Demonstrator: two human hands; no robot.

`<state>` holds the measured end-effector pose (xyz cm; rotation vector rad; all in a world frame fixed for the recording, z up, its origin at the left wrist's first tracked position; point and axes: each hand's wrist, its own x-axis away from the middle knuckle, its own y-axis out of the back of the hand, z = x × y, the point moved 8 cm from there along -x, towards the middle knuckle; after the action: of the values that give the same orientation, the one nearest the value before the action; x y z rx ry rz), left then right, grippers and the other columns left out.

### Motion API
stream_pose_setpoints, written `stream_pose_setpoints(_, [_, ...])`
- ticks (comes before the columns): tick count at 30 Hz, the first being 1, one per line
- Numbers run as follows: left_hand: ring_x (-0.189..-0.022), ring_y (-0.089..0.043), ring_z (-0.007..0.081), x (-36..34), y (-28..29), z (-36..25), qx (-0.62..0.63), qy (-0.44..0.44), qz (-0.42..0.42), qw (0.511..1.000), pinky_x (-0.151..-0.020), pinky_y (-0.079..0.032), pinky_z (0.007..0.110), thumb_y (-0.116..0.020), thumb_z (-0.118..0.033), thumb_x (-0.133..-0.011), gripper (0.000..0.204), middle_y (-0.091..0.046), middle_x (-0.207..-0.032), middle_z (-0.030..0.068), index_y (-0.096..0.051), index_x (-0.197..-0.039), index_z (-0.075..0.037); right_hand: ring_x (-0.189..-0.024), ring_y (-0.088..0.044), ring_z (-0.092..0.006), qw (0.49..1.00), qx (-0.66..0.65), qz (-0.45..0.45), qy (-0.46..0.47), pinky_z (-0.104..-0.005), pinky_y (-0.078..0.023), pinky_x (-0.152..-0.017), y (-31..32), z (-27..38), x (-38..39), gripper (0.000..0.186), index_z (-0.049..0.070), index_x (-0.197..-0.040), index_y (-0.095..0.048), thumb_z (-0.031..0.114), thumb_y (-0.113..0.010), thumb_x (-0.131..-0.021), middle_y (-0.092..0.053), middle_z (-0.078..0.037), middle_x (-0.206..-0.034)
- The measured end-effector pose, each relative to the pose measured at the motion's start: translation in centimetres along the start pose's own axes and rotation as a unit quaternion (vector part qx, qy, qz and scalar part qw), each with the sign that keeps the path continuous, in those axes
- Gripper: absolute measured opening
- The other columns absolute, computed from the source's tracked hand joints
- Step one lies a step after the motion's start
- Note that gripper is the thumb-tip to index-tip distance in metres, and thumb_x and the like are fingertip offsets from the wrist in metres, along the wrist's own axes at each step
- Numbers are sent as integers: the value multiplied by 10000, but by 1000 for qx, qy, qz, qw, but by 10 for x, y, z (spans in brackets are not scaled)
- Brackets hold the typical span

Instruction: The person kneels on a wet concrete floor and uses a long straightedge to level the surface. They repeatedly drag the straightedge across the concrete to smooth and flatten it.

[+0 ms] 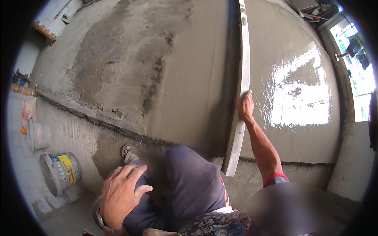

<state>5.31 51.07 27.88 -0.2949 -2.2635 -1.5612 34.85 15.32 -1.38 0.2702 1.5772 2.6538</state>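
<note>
My right hand point(246, 105) grips a long, pale metal straightedge point(245, 59), thumb on its left side and fingers over its right. The straightedge runs away from me across wet mortar point(197, 70), and its near end point(232, 167) sticks out past the slab's front edge. To the left of the bar the mortar is smoothed in a wide band, then turns rough and uneven. On its right side the surface is smooth and shiny. Over my leg, my left hand point(123, 192) hangs open and holds nothing, fingers loosely bent and thumb apart; a watch point(103, 220) circles that wrist.
Low on the left stand a bucket with a yellow label point(69, 169) and a pale bucket point(40, 135). My sandalled foot point(128, 151) is below the slab's rough edge point(102, 126). A bright window point(360, 86) is in the right wall. Some clutter point(313, 11) lies at the far right.
</note>
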Motion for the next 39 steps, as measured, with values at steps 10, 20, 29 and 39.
stream_pose_setpoints(10, [-961, -640, 334, 5, 2, 3, -13, -14, -8, 1000, -863, -509, 428, -767, -341, -794, 500, -663, -1127, 99, -640, -1194, -69, -1229, -539, -445, 1000, 6, 0, 1, -458, -454, -1033, -2, 8, -2, 871, -152, -1453, -262, 254, -683, -808, -510, -337, -1341])
stream_pose_setpoints(20, [-957, -641, 334, 6, 3, 9, -20, -14, -17, 1000, -863, -510, 424, -769, -341, -794, 494, -660, -1119, 98, -637, -1188, -74, -1222, -542, -455, 999, -3, 29, -18, -472, -458, -1027, -8, 15, 3, 891, -139, -1462, -254, 245, -700, -793, -498, -335, -1356])
stream_pose_setpoints(29, [-961, -640, 325, 3, 6, 10, -9, -24, -15, 1000, -867, -510, 423, -776, -327, -788, 494, -660, -1113, 101, -636, -1187, -71, -1217, -544, -442, 1000, 3, 1, 9, -468, -457, -1025, -9, 17, -1, 880, -143, -1445, -266, 236, -708, -785, -530, -318, -1305])
stream_pose_setpoints(39, [-963, -643, 324, 2, 7, 13, -8, -18, -14, 1000, -858, -514, 420, -777, -328, -786, 492, -665, -1119, 97, -638, -1182, -71, -1261, -509, -444, 999, -16, 41, -26, -462, -435, -1048, -16, 23, 6, 890, -128, -1475, -219, 242, -682, -811, -490, -328, -1364])
